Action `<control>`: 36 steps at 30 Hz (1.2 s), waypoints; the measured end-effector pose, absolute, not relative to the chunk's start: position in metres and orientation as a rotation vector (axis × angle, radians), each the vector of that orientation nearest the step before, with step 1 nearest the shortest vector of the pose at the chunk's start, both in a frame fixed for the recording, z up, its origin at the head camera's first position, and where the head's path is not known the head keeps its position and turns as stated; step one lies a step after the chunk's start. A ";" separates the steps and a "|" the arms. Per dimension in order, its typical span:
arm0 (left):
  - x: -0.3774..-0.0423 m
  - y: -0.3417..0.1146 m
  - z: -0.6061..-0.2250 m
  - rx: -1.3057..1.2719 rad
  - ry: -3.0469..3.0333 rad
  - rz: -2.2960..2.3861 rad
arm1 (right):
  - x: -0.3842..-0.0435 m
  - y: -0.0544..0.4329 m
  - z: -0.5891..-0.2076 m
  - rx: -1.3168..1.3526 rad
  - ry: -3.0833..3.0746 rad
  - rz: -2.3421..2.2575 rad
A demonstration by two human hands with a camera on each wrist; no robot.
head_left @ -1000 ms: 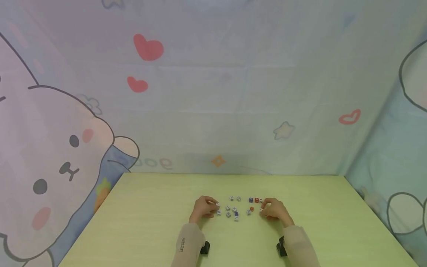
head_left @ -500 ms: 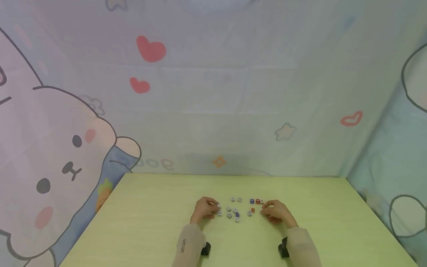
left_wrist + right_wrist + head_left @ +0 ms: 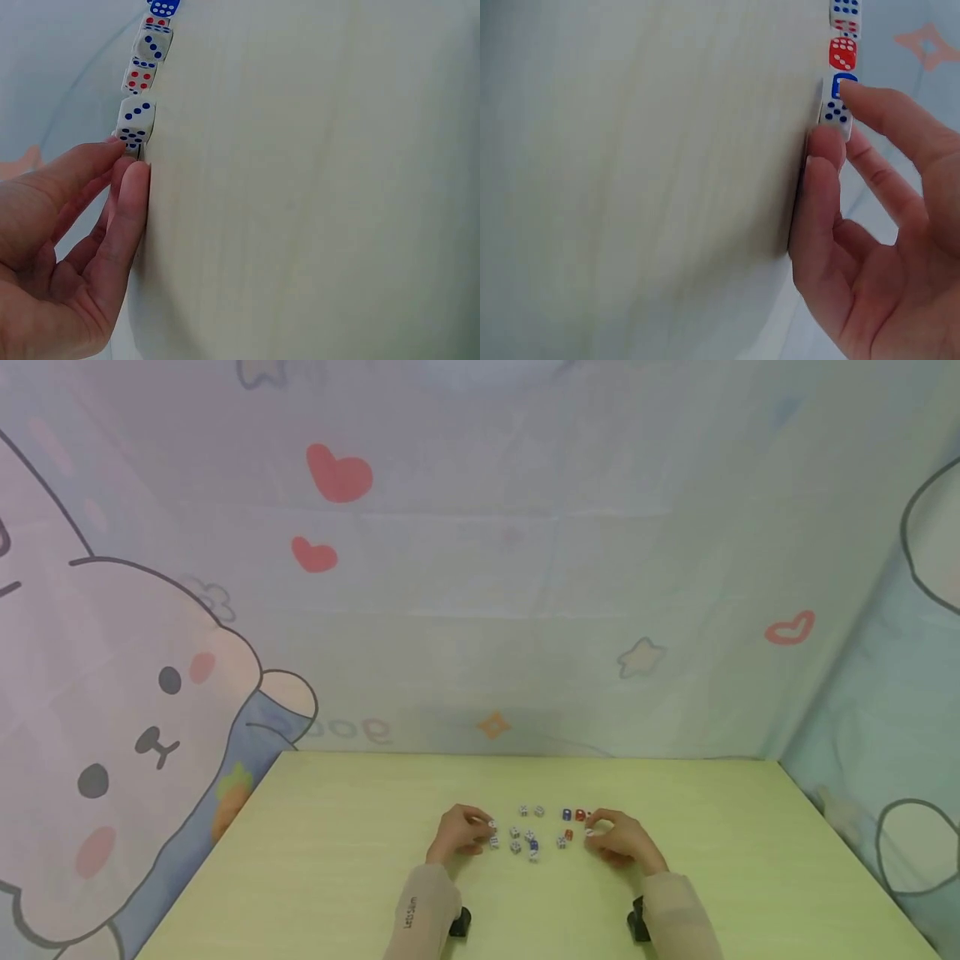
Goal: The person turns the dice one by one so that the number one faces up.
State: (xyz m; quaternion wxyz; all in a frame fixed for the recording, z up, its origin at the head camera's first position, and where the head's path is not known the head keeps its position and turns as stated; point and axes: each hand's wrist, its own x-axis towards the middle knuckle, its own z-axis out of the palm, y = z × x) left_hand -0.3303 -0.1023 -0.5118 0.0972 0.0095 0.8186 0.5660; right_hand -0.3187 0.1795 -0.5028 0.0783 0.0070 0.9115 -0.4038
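My left hand (image 3: 461,831) rests at the left end of a loose group of small dice. Its thumb and finger pinch a white die (image 3: 492,824), and another white die (image 3: 493,842) lies just nearer to me. In the left wrist view, a white die with blue pips (image 3: 136,118) shows right at the fingertips. My right hand (image 3: 624,838) is at the group's right end. Its thumb and index finger pinch a white die with blue pips (image 3: 836,114). Behind it in the right wrist view is a blue die (image 3: 843,84), partly covered by a fingertip.
Several white dice (image 3: 515,832) lie between the hands, with a blue die (image 3: 534,845) among them. Farther back are a blue die (image 3: 567,815) and a red die (image 3: 580,815); a smaller-looking red die (image 3: 568,835) lies nearer. A printed curtain (image 3: 480,568) hangs behind the pale table (image 3: 337,860).
Both hands stay almost in place. At my right fingertips, the white die that was mostly covered half a second ago shows again. The other dice keep their arrangement.
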 end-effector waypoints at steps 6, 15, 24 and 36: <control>-0.332 -0.104 -0.512 0.052 2.419 1.689 | -0.322 0.173 -0.505 0.013 2.803 -1.130; -0.332 -0.102 -0.514 0.016 2.420 1.676 | -0.323 0.179 -0.505 -0.009 2.736 -1.162; -0.334 -0.103 -0.513 0.034 2.422 1.672 | -0.324 0.188 -0.506 -0.094 2.655 -1.273; -0.334 -0.102 -0.513 0.004 2.434 1.657 | -0.324 0.183 -0.508 0.004 2.696 -1.229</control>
